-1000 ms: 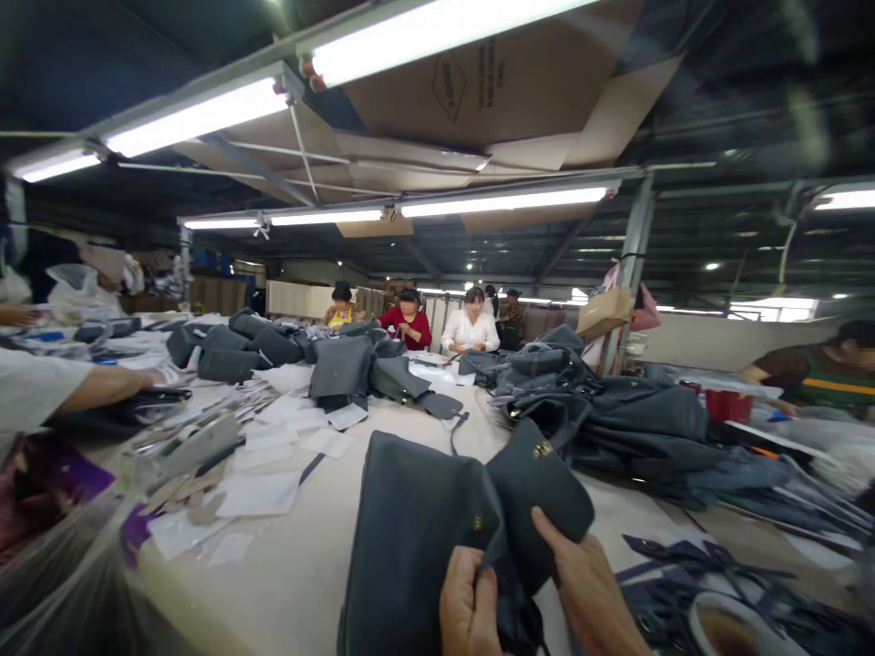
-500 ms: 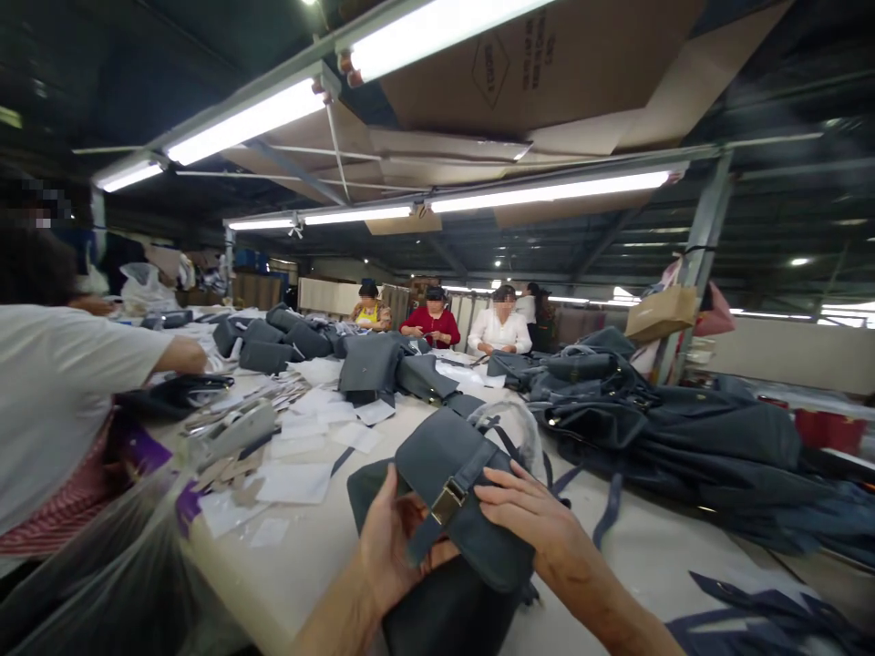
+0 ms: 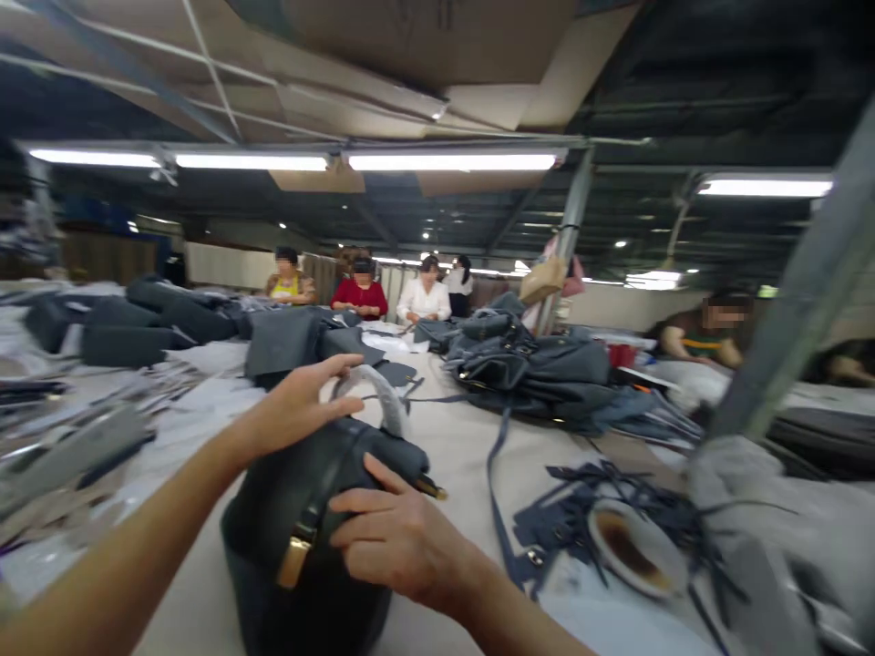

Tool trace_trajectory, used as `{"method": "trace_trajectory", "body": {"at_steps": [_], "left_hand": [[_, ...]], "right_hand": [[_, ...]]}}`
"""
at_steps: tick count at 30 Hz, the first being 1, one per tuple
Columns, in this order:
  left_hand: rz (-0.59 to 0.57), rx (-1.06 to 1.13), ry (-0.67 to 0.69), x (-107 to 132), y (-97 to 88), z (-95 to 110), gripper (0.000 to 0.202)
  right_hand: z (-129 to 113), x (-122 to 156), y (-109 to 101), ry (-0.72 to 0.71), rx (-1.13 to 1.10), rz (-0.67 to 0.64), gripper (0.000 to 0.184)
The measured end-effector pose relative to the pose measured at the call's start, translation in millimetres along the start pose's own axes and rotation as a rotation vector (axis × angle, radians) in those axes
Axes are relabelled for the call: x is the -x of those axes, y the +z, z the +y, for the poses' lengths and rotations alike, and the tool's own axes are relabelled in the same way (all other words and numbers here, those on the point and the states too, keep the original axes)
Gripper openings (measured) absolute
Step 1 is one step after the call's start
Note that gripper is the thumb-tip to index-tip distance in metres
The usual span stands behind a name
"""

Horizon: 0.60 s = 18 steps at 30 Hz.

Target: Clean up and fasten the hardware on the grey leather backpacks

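Observation:
A dark blue-grey bag (image 3: 273,606) stands on the table in front of me, a little blurred. Its strap carries a gold-coloured buckle (image 3: 295,556), and a handle wrapped in clear plastic (image 3: 388,401) arches up behind the flap. My left hand (image 3: 301,401) is open over the bag's upper back edge, thumb and fingers apart beside that handle. Resting against the flap, right of the buckle, is my right hand (image 3: 403,538), with its fingers laid along the surface.
A heap of dark bags (image 3: 540,364) lies beyond, with several more bags (image 3: 129,328) and paper sheets on the left. To the right are loose navy straps (image 3: 561,519), a bowl of brown stuff (image 3: 633,551) and a metal post (image 3: 799,282). Several people sit farther back.
The view has turned right. The bag now stands more upright, with its buckle facing me. My left hand has gone from under the flap strap to the top near the handle; my right stays on the flap.

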<state>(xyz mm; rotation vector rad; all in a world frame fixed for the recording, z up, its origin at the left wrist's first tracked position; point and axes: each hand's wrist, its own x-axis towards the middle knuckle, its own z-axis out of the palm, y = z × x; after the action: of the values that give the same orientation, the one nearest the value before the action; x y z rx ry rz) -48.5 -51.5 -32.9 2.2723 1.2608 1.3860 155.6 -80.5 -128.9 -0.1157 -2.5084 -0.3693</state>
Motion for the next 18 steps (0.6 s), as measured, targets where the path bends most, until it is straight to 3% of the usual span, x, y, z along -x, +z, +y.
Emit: {"method": "trace_trajectory", "body": {"at_steps": [2, 4, 6, 8, 12, 14, 18], "left_hand": [[-0.162, 0.121, -0.089, -15, 7.2, -1, 0.026], [-0.304, 0.247, -0.194, -23, 14.6, -2, 0.031], [-0.373, 0.359, -0.274, -26, 20.9, -3, 0.031], [-0.36, 0.44, -0.321, -25, 25.6, -5, 0.031], [-0.217, 0.531, -0.319, -19, 29.4, -12, 0.037], [-0.155, 0.565, -0.332, -17, 29.2, -12, 0.032], [-0.079, 0.619, -0.415, -12, 28.9, -6, 0.031]], "right_hand": [[12, 9, -4, 0.011, 0.063, -0.011, 0.035], [25, 22, -9, 0.057, 0.136, -0.007, 0.031], [32, 38, -15, 0.115, 0.194, -0.014, 0.026], [36, 61, -21, 0.277, 0.218, -0.078, 0.032], [50, 125, -32, 0.999, 0.284, -0.311, 0.046], [63, 160, -34, 1.162, 0.302, -0.397, 0.037], [86, 212, -31, 1.29, 0.246, -0.575, 0.013]]}}
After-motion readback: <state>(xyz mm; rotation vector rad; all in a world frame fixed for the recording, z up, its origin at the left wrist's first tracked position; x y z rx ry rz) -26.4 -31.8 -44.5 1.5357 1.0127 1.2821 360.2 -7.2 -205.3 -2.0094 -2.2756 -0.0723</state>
